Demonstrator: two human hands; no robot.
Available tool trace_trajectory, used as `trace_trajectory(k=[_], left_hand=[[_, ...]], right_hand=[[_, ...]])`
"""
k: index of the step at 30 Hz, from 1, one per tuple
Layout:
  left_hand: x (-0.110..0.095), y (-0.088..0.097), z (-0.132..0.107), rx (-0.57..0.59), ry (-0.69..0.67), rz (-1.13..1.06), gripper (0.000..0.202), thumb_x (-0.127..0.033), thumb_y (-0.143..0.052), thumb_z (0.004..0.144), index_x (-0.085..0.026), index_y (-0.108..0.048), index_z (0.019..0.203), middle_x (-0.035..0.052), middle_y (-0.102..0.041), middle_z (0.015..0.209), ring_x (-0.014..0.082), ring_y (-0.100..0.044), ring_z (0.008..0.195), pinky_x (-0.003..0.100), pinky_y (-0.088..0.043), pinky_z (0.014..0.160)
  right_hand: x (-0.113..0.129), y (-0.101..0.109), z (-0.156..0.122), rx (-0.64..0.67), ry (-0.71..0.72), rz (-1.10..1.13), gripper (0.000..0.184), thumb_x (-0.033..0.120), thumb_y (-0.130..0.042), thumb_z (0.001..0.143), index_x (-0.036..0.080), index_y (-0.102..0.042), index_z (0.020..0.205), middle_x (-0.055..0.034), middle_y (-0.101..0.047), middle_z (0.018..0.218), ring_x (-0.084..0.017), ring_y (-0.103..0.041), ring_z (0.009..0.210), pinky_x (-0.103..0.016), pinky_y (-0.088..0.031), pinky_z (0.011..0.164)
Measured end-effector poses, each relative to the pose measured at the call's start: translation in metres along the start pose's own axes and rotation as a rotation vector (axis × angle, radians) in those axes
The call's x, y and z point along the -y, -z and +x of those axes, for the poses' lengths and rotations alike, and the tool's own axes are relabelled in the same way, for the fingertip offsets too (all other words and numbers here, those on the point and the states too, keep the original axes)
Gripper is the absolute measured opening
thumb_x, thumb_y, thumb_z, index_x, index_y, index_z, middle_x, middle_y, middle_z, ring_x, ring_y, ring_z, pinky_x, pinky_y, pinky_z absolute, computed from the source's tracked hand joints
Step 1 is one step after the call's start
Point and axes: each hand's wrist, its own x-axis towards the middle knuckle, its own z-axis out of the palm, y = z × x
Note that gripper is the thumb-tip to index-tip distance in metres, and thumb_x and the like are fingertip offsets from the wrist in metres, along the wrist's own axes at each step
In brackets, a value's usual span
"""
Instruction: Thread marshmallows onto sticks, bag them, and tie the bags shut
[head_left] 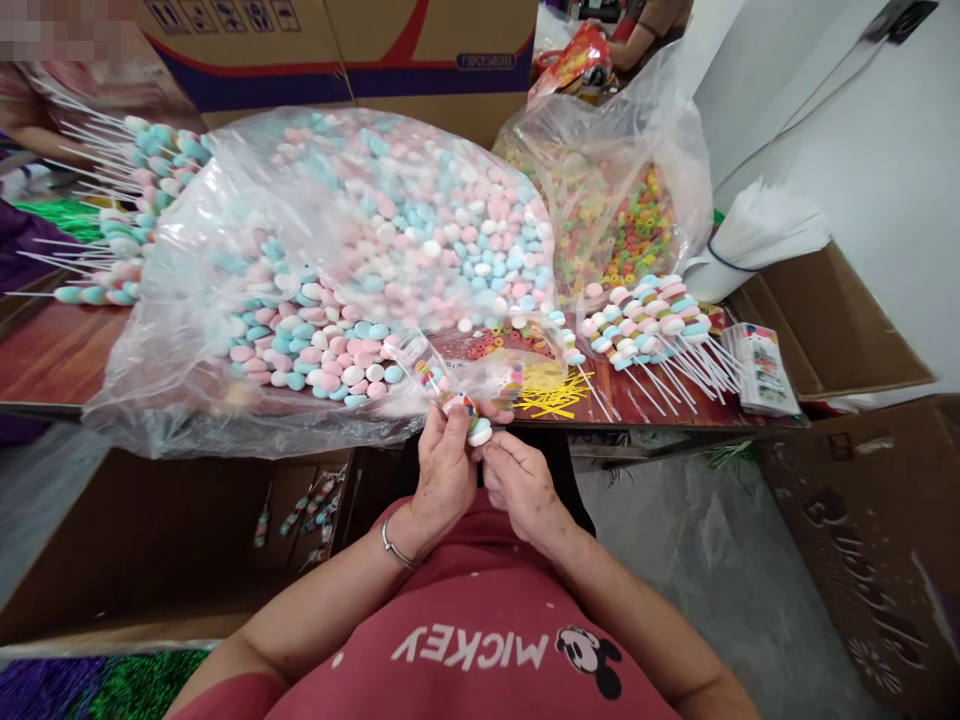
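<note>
My left hand (444, 465) is closed around a candy skewer (478, 432) of pastel sweets, partly inside a clear printed wrapper (420, 362) that points up and left. At the skewer's lower end, the fingers of my right hand (521, 485) pinch together; what lies between them is hidden. Just beyond my hands, yellow twist ties (555, 395) are scattered on the red-brown table (630, 405). Pink, blue and white sweets (337, 355) spill from a big clear bag (247, 170) at the left. Unwrapped candy skewers (652, 320) lie in a pile to the right.
A bag of fruit-coloured rings (637, 230) stands at the back right, near a white holder of sticks (727, 262). Printed wrappers (761, 365) lie at the table's right. More skewers (112, 235) are stacked far left. Below, an open carton (172, 540) contains wrapped skewers. Co-workers are partly visible behind.
</note>
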Motion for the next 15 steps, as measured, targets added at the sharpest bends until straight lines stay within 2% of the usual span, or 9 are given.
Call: trace_trajectory(k=[5,7,9,12,15], left_hand=[[-0.017,0.004,0.014,0.081,0.002,-0.125,0.053,-0.068,-0.068,0.070,-0.020,-0.063,0.091,0.0063,-0.073,0.087,0.0245,-0.070,0.087,0.035,-0.053,0.074],[-0.026,0.004,0.023,0.098,0.014,-0.145,0.057,-0.070,-0.070,0.067,-0.019,-0.064,0.092,0.0065,-0.073,0.087,0.0247,-0.070,0.085,0.037,-0.054,0.077],[-0.032,0.004,0.031,0.113,0.022,-0.149,0.055,-0.065,-0.076,0.063,-0.018,-0.064,0.090,0.0033,-0.071,0.079,0.0213,-0.070,0.077,0.035,-0.054,0.076],[-0.036,0.001,0.039,0.121,0.004,-0.159,0.047,-0.052,-0.084,0.060,-0.018,-0.063,0.085,-0.0044,-0.061,0.061,0.0134,-0.064,0.058,0.029,-0.054,0.068],[-0.033,-0.002,0.041,0.080,-0.032,-0.156,0.039,-0.045,-0.083,0.067,-0.018,-0.060,0.083,-0.0070,-0.055,0.055,0.0099,-0.058,0.049,0.025,-0.052,0.059]], right_hand=[[0.010,0.007,-0.004,0.131,-0.113,0.137,0.020,0.037,-0.063,0.075,0.018,-0.058,0.072,0.0125,-0.032,0.041,-0.002,-0.015,0.035,-0.016,-0.012,0.033],[0.014,0.011,-0.006,0.210,-0.187,0.186,0.017,0.033,-0.063,0.074,0.018,-0.057,0.071,0.0133,-0.032,0.038,-0.002,-0.013,0.033,-0.015,-0.012,0.031],[0.015,0.012,-0.006,0.257,-0.231,0.225,0.016,0.033,-0.062,0.075,0.018,-0.056,0.071,0.0140,-0.031,0.036,-0.002,-0.013,0.031,-0.015,-0.014,0.030],[0.012,0.012,-0.004,0.231,-0.205,0.197,0.018,0.036,-0.060,0.077,0.019,-0.055,0.072,0.0140,-0.030,0.037,-0.003,-0.012,0.031,-0.016,-0.014,0.030],[0.006,0.012,-0.003,0.104,-0.082,-0.011,0.020,0.037,-0.052,0.082,0.019,-0.054,0.073,0.0124,-0.031,0.041,-0.004,-0.015,0.034,-0.017,-0.014,0.032]])
